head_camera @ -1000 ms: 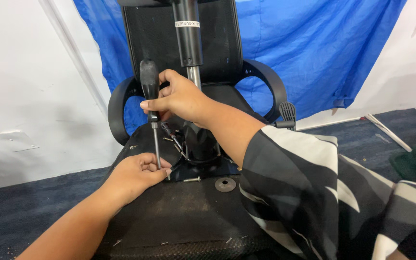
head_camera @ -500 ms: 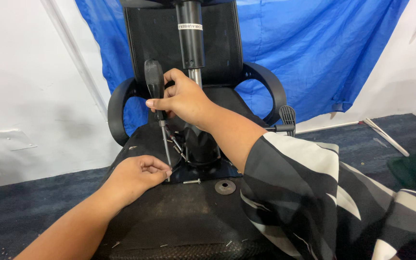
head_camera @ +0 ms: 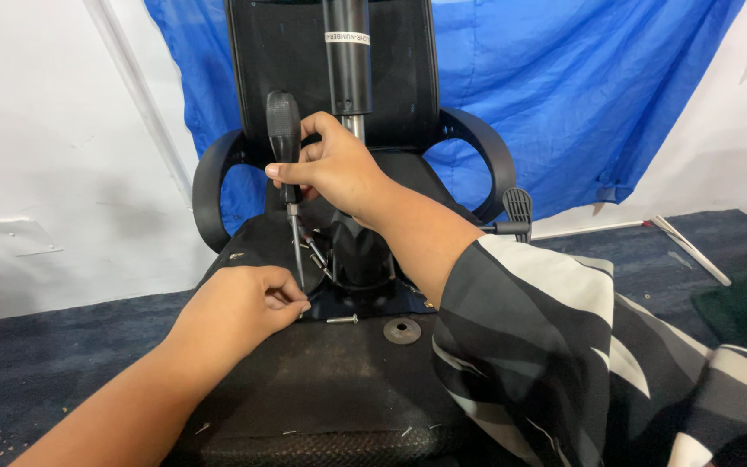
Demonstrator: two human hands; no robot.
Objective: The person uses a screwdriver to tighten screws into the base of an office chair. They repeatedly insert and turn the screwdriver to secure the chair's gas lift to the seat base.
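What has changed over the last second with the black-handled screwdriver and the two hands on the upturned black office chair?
The right hand has shifted the black-handled screwdriver slightly right, and its thin metal shaft now stands nearly upright. The left hand has followed, pinching at the shaft's tip. Nothing was let go. The upturned black office chair, the loose silver screw and the round grey washer lie as before.
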